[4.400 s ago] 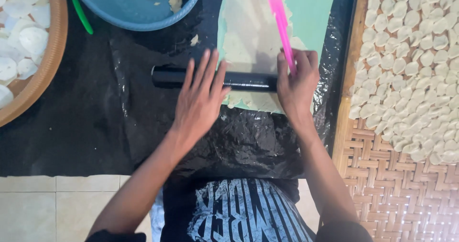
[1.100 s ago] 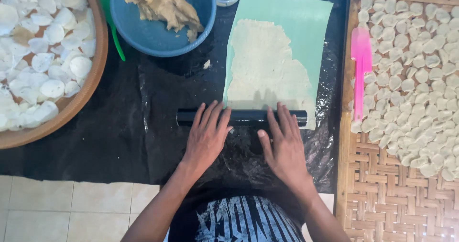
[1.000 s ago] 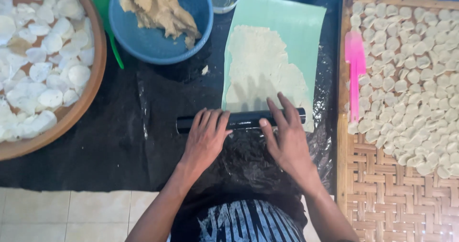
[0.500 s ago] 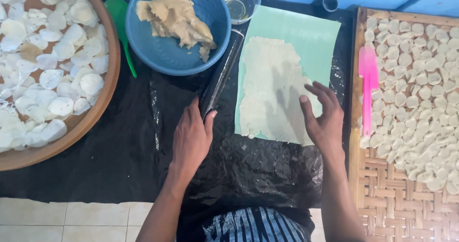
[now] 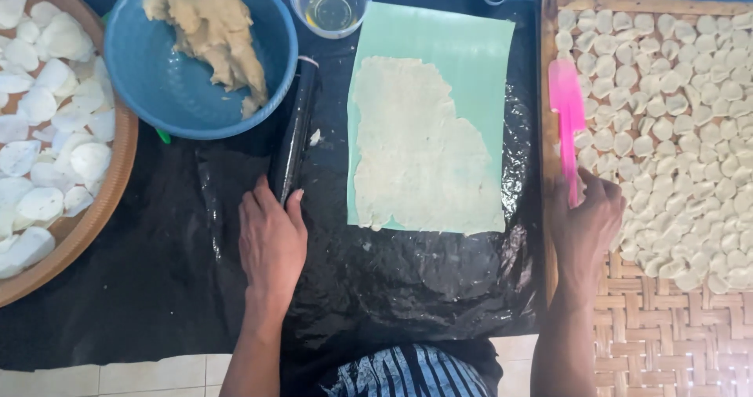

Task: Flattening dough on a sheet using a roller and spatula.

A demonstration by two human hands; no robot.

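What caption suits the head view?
Left hand rests on rolling pin; right hand grasps pink spatula beside rolled dough.

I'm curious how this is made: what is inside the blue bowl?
The blue bowl holds one ragged lump of beige dough against its far side; the rest of the inside is bare. Whatever lies beneath the lump is covered.

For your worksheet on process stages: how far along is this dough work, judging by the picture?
Done: a thin dough sheet lies rolled flat on the green mat, and many small cut pieces fill the woven tray. In hand: the left hand rests on the black rolling pin; the right hand touches the pink tool. Left: the sheet is uncut, and a dough lump sits in the blue bowl.
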